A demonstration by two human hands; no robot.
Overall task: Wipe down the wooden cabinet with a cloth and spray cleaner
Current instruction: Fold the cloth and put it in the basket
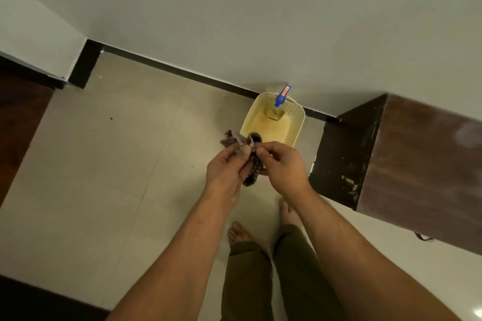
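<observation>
Readying | dark nubby cloth (251, 164) pinched between left hand (226, 170) and right hand (283, 164), just before the cream plastic basket (297, 122) | blue-nozzled spray bottle (280, 101) inside basket, untouched | dark wooden cabinet (407, 159) right of basket | next, judged: bottle to be lifted out.

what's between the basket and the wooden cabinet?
Head view: only bare floor tile and the dark skirting along the wall separate the basket from the cabinet. Both hands hold the cloth nearer the camera.

head view | worn high, faces steeply down | floor (109, 164) and wall base ahead | hands near
</observation>
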